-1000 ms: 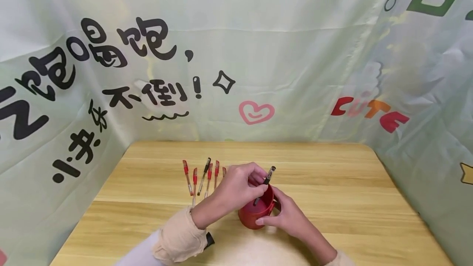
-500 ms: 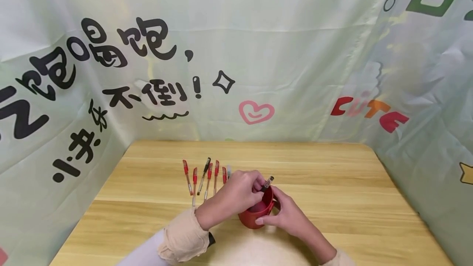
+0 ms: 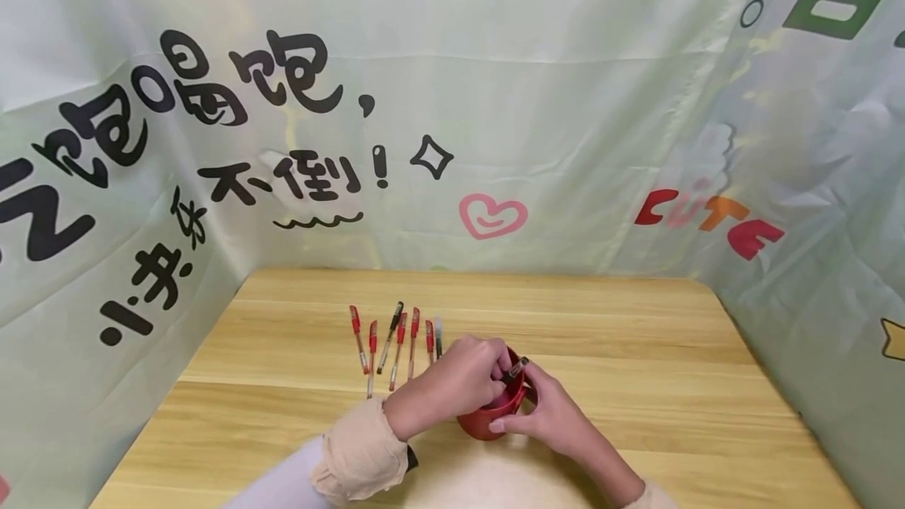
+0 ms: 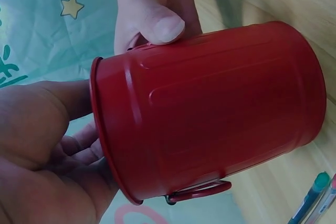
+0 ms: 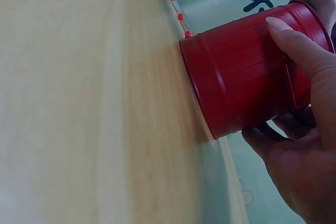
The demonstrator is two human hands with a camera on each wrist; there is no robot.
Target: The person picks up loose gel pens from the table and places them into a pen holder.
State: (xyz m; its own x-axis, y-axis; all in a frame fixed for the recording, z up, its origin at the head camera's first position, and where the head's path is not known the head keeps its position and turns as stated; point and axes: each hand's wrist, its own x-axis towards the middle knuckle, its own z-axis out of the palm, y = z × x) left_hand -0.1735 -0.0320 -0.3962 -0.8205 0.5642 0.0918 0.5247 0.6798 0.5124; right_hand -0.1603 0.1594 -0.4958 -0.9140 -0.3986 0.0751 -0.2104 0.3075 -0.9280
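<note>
A red metal cup [image 3: 485, 424] with small wire handles stands on the table. My right hand [image 3: 555, 413] grips it from the right, the thumb along the near side and the fingers [image 5: 278, 135] around the far side. Inside the mouth, my left hand [image 3: 456, 377] pinches a black-capped pen [image 3: 516, 370], tilted with its cap end up by the rim; its lower part is hidden in the cup. The left wrist view has the left fingers reaching past the rim of the red cup [image 4: 226, 98], and the pen is hidden there.
Several red-capped pens [image 3: 373, 336] lie in a loose row left of the cup, with a black-capped one [image 3: 396, 320] among them and a grey-capped one [image 3: 438, 332] nearest the left hand. The wooden table [image 3: 636, 368] ends at printed cloth walls [image 3: 566, 140].
My left hand has lowered the pen deeper into the cup, and its cap end now sits near the rim. The right hand keeps its hold on the cup.
</note>
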